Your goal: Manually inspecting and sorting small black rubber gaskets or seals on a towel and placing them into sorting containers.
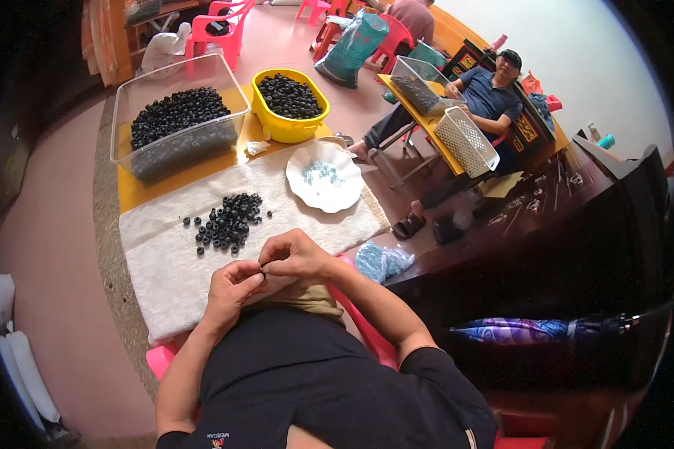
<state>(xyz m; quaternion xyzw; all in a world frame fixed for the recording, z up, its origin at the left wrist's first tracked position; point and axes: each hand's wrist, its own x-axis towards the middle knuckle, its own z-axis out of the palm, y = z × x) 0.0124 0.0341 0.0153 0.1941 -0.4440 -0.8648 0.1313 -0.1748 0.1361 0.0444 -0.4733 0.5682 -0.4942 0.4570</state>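
Close to my body, at the cloth's near edge, my left hand and my right hand meet with fingertips pinched together. Between them is a small black piece, mostly covered by the fingers; its exact kind is hard to make out. Just beyond the hands, a loose heap of small black ring-shaped pieces lies on a white towel-like cloth. To the right of the heap stands a white scalloped plate holding tiny bluish-clear bits.
A clear plastic bin and a yellow tub, both filled with black pieces, stand at the table's far side. A crumpled white tissue lies near the tub. At right, a person sits at another table with a white perforated basket.
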